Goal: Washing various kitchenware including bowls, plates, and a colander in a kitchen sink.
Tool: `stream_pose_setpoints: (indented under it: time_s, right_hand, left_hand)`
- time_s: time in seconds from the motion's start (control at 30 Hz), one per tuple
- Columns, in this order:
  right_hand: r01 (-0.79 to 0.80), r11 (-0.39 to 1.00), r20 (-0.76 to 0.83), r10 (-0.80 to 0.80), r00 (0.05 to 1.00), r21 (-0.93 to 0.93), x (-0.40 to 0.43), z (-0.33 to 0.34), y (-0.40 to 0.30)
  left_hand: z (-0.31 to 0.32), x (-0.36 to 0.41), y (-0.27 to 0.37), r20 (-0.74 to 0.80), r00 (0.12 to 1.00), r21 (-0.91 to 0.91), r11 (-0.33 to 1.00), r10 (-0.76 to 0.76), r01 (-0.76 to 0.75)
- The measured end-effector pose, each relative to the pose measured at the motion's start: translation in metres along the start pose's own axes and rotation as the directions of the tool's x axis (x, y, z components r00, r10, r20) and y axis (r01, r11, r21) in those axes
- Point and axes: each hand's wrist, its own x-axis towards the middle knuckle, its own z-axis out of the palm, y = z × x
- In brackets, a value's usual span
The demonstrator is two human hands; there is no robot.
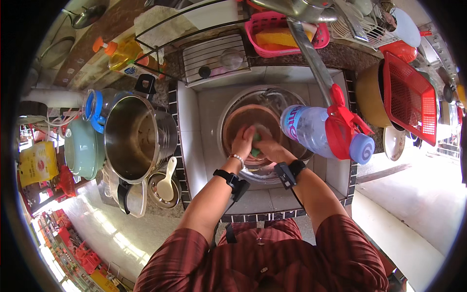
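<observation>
My left hand [243,143] and my right hand [270,147] are close together over a brown round bowl [233,120], which sits in a larger metal basin [221,135] in the tiled sink [204,160]. Between the hands shows a piece of a green scrubbing pad or sponge [256,138], with whitish suds beside it. Both hands seem to press on it; fingers are partly hidden and blurred. A plastic bottle [308,126], tied with a red strip to the metal faucet pipe [310,54], hangs just right of the hands.
Left of the sink stand a steel pot [133,146], a green plastic bowl [82,149] and a small metal dish [155,188] with a white spoon [167,182]. Behind are a wire rack [215,54] and pink basket [270,53]. A red basket [412,98] leans at right on a tan pot [368,95].
</observation>
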Motion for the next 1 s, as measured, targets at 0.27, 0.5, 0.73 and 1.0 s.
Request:
stream_pose_setpoints:
  time_s: [0.27,0.5,0.73,1.0]
  right_hand:
    - [0.417,0.473,0.08,-0.582,0.809,-0.776,-0.017,-0.003,-0.059]
    - [-0.353,0.83,0.001,0.391,0.92,0.432,-0.02,-0.014,-0.059]
    - [-0.401,0.478,0.285,0.298,0.911,0.782,-0.009,0.008,-0.015]
    - [0.205,0.821,-0.214,-0.365,0.906,-0.533,-0.008,-0.02,-0.056]
  left_hand:
    - [-0.022,-0.019,-0.008,0.237,0.971,-0.042,0.999,-0.011,0.022]
    - [-0.036,-0.053,0.075,-0.121,0.904,0.325,0.877,0.411,-0.355]
    - [-0.044,-0.049,0.092,-0.022,0.72,0.263,0.698,0.694,-0.665]
    - [-0.049,-0.024,0.081,0.347,0.926,0.227,0.945,0.148,-0.236]
